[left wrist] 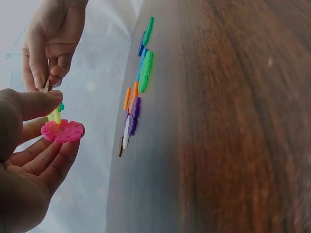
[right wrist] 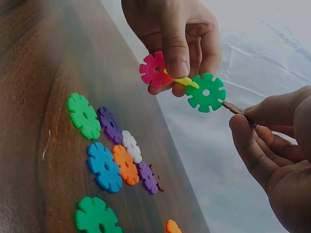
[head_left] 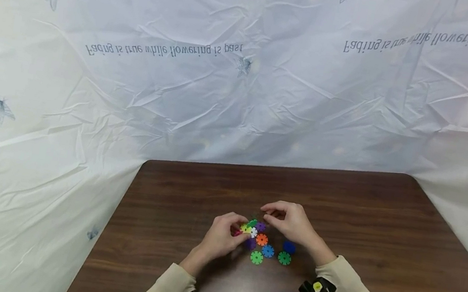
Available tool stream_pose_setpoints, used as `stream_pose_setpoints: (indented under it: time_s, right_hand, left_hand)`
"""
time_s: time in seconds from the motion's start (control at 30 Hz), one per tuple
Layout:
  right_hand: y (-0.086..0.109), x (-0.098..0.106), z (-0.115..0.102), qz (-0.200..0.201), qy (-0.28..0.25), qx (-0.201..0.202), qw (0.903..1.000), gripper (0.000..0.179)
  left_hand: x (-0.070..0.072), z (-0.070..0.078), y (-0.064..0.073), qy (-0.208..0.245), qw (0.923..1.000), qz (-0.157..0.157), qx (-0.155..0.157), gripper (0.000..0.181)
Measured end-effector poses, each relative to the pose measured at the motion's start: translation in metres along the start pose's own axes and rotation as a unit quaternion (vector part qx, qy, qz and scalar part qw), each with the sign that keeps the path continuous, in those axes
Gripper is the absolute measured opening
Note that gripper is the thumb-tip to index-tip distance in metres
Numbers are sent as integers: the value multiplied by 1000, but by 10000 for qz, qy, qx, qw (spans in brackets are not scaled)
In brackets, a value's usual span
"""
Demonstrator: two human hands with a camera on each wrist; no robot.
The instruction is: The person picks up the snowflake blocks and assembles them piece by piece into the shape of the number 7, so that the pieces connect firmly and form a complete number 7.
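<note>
My left hand (head_left: 221,234) holds a short chain of notched plastic discs, the thumb pressing on the yellow disc (right wrist: 188,83). A pink disc (right wrist: 149,73) joins one side of the yellow one, in front of the curled fingers. On the other side a green disc (right wrist: 215,88) sticks out, facing the right wrist camera. Thumb and index finger of my right hand (head_left: 292,221) pinch a brown disc (right wrist: 234,108), seen nearly edge-on. Its tip is right at the green disc's notched rim. In the left wrist view the pink disc (left wrist: 60,133) lies flat-on above the fingertips.
Loose discs lie on the dark wooden table (head_left: 147,253) below the hands: light green (head_left: 255,261), blue (head_left: 267,254), orange (head_left: 261,243), white (right wrist: 129,144), purple (right wrist: 109,127), dark blue (head_left: 289,247) and green (head_left: 283,261). A printed white sheet (head_left: 222,99) hangs behind the table.
</note>
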State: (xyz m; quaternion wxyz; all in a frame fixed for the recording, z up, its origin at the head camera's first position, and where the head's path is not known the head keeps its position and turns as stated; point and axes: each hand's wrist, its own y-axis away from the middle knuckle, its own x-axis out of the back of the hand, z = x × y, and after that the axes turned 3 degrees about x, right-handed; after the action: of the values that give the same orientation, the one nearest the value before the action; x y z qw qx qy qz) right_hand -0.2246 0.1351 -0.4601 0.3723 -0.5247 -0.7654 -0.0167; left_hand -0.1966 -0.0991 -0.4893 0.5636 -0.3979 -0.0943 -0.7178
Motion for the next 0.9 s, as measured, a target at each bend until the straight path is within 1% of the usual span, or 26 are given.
stream_pose_setpoints:
  time_s: [0.23, 0.43, 0.63, 0.77, 0.9]
  right_hand:
    - [0, -4, -2, 100, -69, -40, 9999, 19]
    - [1, -8, -3, 226, -175, -286, 9992, 14]
    - [1, -14, -4, 205, -309, -470, 9982, 14]
    - [1, -17, -2, 177, -438, -527, 9975, 16]
    - [2, -18, -3, 203, -520, -621, 9965, 18]
  left_hand:
    - [-1, 2, 0, -61, 9999, 11, -79, 27]
    - [-1, 2, 2, -176, 9997, 70, -137, 28]
    - [-3, 2, 3, -343, 9990, 143, -261, 26]
    - [-4, 1, 4, -433, 9982, 111, -391, 23]
    - [-6, 0, 5, -567, 9966, 66, -592, 21]
